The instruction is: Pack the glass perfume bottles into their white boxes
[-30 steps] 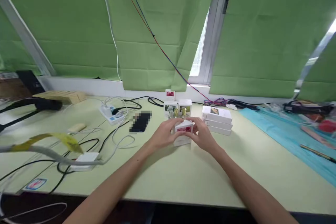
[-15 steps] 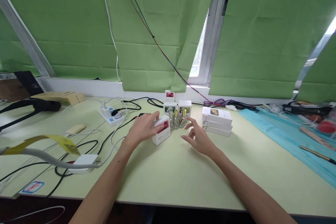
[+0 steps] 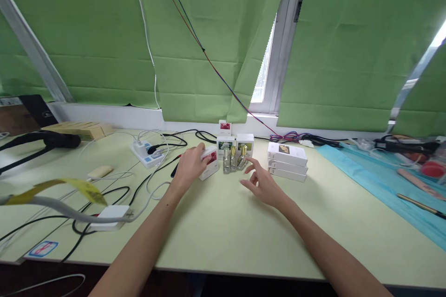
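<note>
A white box with a red flower picture (image 3: pixel 211 167) stands upright on the table, and my left hand (image 3: pixel 189 165) grips it from its left side. Right of that box are several small glass bottles (image 3: pixel 233 161) with gold and clear caps. Behind the bottles stand a white box with a green picture (image 3: pixel 220 141) and another white box (image 3: pixel 245 138). My right hand (image 3: pixel 259 181) is just right of the bottles with its fingers apart and slightly curled, holding nothing. On its far side lies a stack of white boxes (image 3: pixel 287 161).
A small red-pictured box (image 3: pixel 225 127) is at the window sill. A power strip (image 3: pixel 148 155), white adapter (image 3: pixel 111 217) and tangled cables cover the left side. Blue plastic sheeting (image 3: pixel 379 181) with a pen-like stick (image 3: pixel 420 205) covers the right.
My left hand has moved the red-flower box back and to the left, away from the bottles. My right hand has hardly moved.
</note>
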`<state>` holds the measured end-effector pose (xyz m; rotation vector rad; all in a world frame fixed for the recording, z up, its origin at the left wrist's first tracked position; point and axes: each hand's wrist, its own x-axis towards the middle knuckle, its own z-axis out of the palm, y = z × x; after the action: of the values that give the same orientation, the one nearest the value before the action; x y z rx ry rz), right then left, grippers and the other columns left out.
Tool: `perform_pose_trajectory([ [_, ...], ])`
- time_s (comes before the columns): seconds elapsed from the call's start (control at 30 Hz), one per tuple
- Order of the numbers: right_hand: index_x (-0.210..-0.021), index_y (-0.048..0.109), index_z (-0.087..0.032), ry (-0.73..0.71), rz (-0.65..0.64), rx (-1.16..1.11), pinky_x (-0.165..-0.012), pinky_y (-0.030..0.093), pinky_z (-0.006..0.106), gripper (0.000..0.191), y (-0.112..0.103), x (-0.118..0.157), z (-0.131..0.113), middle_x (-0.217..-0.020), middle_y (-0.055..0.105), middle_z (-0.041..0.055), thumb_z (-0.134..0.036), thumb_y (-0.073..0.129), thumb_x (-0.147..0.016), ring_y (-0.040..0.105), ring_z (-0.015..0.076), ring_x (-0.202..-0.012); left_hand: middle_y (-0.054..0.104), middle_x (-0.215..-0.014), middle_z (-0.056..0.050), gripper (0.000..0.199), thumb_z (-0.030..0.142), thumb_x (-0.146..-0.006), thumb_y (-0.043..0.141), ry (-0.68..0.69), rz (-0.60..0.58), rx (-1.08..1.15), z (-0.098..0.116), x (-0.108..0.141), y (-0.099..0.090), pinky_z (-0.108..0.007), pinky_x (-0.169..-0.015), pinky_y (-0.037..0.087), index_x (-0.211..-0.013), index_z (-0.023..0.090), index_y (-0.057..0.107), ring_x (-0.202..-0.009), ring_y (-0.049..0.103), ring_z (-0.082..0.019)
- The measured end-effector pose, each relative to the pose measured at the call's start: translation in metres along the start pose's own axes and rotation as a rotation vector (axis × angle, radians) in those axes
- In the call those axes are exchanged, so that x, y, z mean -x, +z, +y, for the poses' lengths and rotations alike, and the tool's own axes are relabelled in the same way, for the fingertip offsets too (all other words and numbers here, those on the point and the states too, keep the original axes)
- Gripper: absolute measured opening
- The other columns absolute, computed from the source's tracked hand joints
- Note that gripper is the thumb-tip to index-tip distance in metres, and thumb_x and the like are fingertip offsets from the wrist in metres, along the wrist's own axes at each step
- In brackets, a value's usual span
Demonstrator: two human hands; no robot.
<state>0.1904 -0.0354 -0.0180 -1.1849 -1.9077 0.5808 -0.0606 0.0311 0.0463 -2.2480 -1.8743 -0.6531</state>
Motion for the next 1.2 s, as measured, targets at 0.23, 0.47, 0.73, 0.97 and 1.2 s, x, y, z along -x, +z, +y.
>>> perform_pose_trajectory([
  [0.23,-0.144,0.031,-0.025,-0.009,-0.006,0.007,-0.072,0.055,0.034,0.058,0.001,-0.001,0.0,-0.111,0.058,0.0051,-0.037,0.056,-0.094,0.06,0.0112,-0.064,0.064,-0.105,-0.012,0.028,0.032,-0.094,0.053,0.084,0.062,0.135,-0.006,-0.018,0.027,-0.034,-0.077,0.048,-0.117,0.019,0.063,-0.093,0.065,-0.028],
  [0.47,-0.144,0.032,-0.025,-0.022,-0.01,0.009,-0.07,0.055,0.033,0.056,0.001,-0.001,0.0,-0.108,0.059,0.0049,-0.035,0.056,-0.094,0.06,0.0114,-0.063,0.055,-0.132,-0.01,0.047,0.018,-0.086,0.055,0.172,0.067,0.264,-0.012,-0.03,0.051,-0.036,-0.095,0.05,-0.133,0.023,0.057,-0.101,0.063,-0.022],
  [0.73,-0.143,0.032,-0.025,-0.008,-0.027,0.016,-0.069,0.055,0.033,0.053,0.001,0.0,-0.003,-0.109,0.059,0.0052,-0.036,0.053,-0.095,0.061,0.0112,-0.063,0.047,-0.143,-0.012,0.05,0.018,-0.085,0.054,0.168,0.087,0.387,-0.014,-0.032,0.06,-0.041,-0.099,0.048,-0.134,0.025,0.056,-0.105,0.062,-0.023],
  [0.97,-0.143,0.032,-0.024,-0.004,-0.037,0.024,-0.07,0.054,0.033,0.053,0.001,0.001,-0.002,-0.109,0.059,0.0051,-0.036,0.053,-0.096,0.06,0.0111,-0.062,0.047,-0.145,-0.011,0.052,0.012,-0.082,0.055,0.165,0.103,0.433,-0.016,-0.036,0.067,-0.041,-0.104,0.046,-0.132,0.026,0.056,-0.12,0.057,-0.025],
  [1.2,-0.143,0.033,-0.024,0.0,-0.039,0.021,-0.07,0.054,0.033,0.052,0.002,0.0,-0.002,-0.108,0.059,0.0049,-0.036,0.053,-0.096,0.061,0.0115,-0.064,0.044,-0.148,-0.01,0.053,0.011,-0.085,0.053,0.185,0.106,0.407,-0.016,-0.04,0.073,-0.04,-0.105,0.045,-0.135,0.027,0.054,-0.126,0.053,-0.025],
])
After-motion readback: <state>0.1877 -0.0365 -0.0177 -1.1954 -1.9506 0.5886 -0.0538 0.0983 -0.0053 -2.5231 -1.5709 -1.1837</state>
